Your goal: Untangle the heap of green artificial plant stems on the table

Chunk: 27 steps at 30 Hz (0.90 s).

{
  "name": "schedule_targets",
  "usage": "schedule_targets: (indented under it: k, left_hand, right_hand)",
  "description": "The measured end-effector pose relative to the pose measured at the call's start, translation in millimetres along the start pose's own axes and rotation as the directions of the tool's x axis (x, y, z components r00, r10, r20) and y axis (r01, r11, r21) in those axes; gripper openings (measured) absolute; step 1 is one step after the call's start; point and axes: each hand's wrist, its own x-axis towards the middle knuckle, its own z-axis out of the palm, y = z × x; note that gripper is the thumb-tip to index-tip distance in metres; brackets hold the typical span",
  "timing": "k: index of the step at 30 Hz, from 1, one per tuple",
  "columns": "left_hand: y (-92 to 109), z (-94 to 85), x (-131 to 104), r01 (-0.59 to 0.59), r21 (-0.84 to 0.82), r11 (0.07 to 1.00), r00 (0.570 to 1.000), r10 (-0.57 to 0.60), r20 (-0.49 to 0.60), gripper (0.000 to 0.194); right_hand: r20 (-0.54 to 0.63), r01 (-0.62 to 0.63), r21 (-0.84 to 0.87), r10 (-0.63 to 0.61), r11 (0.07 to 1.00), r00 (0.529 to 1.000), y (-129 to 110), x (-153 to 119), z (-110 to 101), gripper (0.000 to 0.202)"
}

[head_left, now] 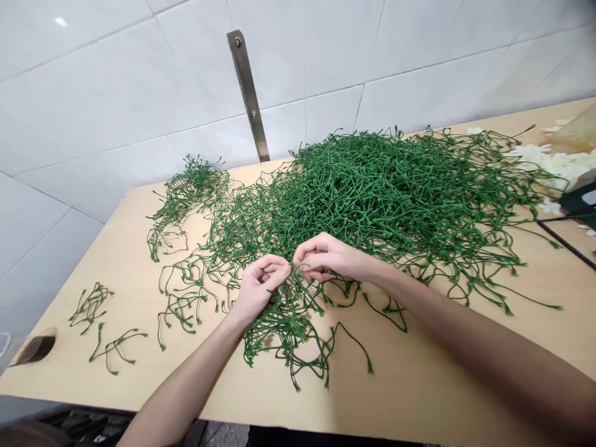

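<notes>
Many thin green artificial stems with small tufted ends lie in a large tangled pile (372, 192) on the light wooden table (400, 397). At the near edge of the pile, my left hand (263, 285) pinches a green stem between thumb and index finger. My right hand (326, 257) is just to its right, fingers curled and closed on a green stem as well; the fingertips of both hands almost meet. Below them hangs and lies a smaller tangle of stems (293, 329).
Smaller bunches of stems lie at the back left (190, 183) and far left (90, 306). White flowers (554, 161) are at the right edge, near a dark object. A metal bracket (249, 96) is on the tiled wall (116, 93). The table has a round hole (37, 349) at the left.
</notes>
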Motion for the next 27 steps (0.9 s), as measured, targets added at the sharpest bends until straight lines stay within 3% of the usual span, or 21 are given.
schedule_targets:
  k: [5, 8, 11, 13, 16, 27]
  left_hand:
    - [8, 3.4, -1, -0.005, 0.07, 0.998, 0.999, 0.009, -0.051, 0.044]
    - [10, 4.8, -2, 0.015, 0.099, 0.995, 0.999, -0.01, -0.049, 0.047]
    - [10, 5.3, -3, 0.019, 0.107, 0.994, 0.999, -0.015, -0.038, 0.047]
    - [9, 5.3, -4, 0.0, 0.129, 0.992, 1.0, 0.002, -0.015, 0.045]
    - [8, 5.3, -4, -0.029, 0.157, 0.987, 0.999, 0.022, 0.046, 0.042]
    - [7, 5.7, -5, 0.05, 0.044, 0.998, 0.988, -0.056, 0.141, 0.041]
  right_hand:
    - [0.007, 0.008, 0.006, -0.008, 1.0, 1.0, 15, 2, 2, 0.017]
    - [0.011, 0.13, -0.073, -0.13, 0.989, 0.991, 21, 5, 3, 0.018]
    - [-0.105, 0.256, -0.114, -0.268, 0.96, 0.958, 27, 9, 5, 0.014]
    - [-0.177, 0.307, -0.142, -0.329, 0.941, 0.928, 31, 11, 6, 0.014]
    - [-0.178, 0.352, -0.184, -0.384, 0.918, 0.906, 35, 13, 7, 0.015]
    - [-0.074, 0.334, -0.103, -0.342, 0.937, 0.937, 34, 11, 7, 0.012]
